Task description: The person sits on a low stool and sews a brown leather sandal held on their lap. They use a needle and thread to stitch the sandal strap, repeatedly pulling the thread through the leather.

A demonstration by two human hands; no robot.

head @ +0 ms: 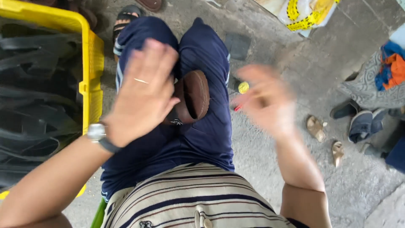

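My left hand (141,93) is raised flat over my lap, fingers together, with a thin ring and a wristwatch (98,133) on the wrist; it holds nothing. Just past its fingers a brown shoe sole (195,96) stands wedged between my knees in dark blue trousers (202,139). My right hand (265,100) is blurred from motion, held up to the right of my knee. A thin red stick-like thing (237,107) shows at its fingers; whether the hand grips it is unclear.
A yellow plastic crate (92,76) full of black rubber pieces stands at my left. On the concrete floor lie a small yellow round lid (243,87), tan sandals (316,128), dark shoes (363,124), a cloth pile (390,69) and a sandalled foot (124,21).
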